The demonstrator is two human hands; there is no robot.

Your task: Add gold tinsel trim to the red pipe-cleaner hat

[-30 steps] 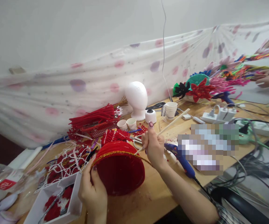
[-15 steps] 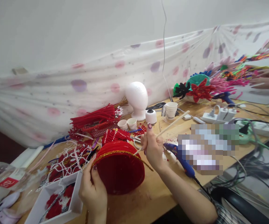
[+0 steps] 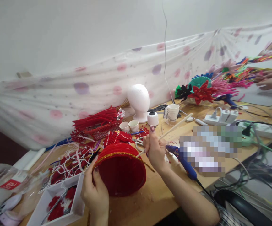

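A red velvet hat [image 3: 124,180], shaped like a bowl, is tilted with its hollow side towards me. My left hand [image 3: 95,185] grips its left edge, thumb on the inside and fingers behind. Gold tinsel trim [image 3: 117,153] runs along the upper rim, and its loose end sticks out to the right past the hat. My right hand [image 3: 154,149] is closed round a thin pale stick [image 3: 176,126], whose lower tip touches the trim at the rim's right side. A blue glue gun [image 3: 184,163] lies just right of my right hand.
Behind the hat are a white foam head [image 3: 138,102], paper cups [image 3: 133,125] and a red basket [image 3: 103,131] of red stems. A white box [image 3: 79,201] with red flowers stands at left, near a plastic bottle [image 3: 6,177]. Power strips [image 3: 220,117] and cables lie right; another person's hands [image 3: 271,80] work beyond.
The hat, stick and both hands keep nearly the same pose. The view has shifted slightly, and the other person's hands at far right have moved a little.
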